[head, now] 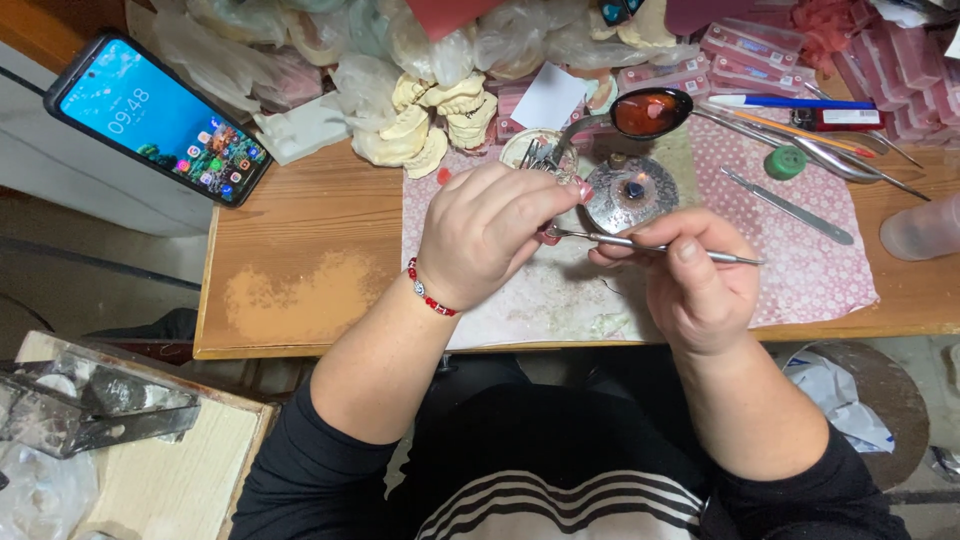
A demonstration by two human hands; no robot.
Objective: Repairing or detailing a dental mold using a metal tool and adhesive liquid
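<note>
Head | wooden table (300, 250), dotted cloth (810, 270) | right hand (695, 285) grips metal tool (650, 245) | left hand (485, 230) clenched, contents hidden

Both forearms angle in from the dark sleeves and meet in front of the chest. The left hand (480, 235) curls knuckles-up, fingers (560, 195) pinched tight, while the right hand (690, 280) sits just beside it, thumb and fingers closed in a pen-style grip.

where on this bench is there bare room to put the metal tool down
Bare wood lies on the left of the table, between the phone and the patterned cloth. The cloth's right part, below the loose instruments, is free too. The back edge is crowded with plaster dental casts, bags and pink boxes.
</note>
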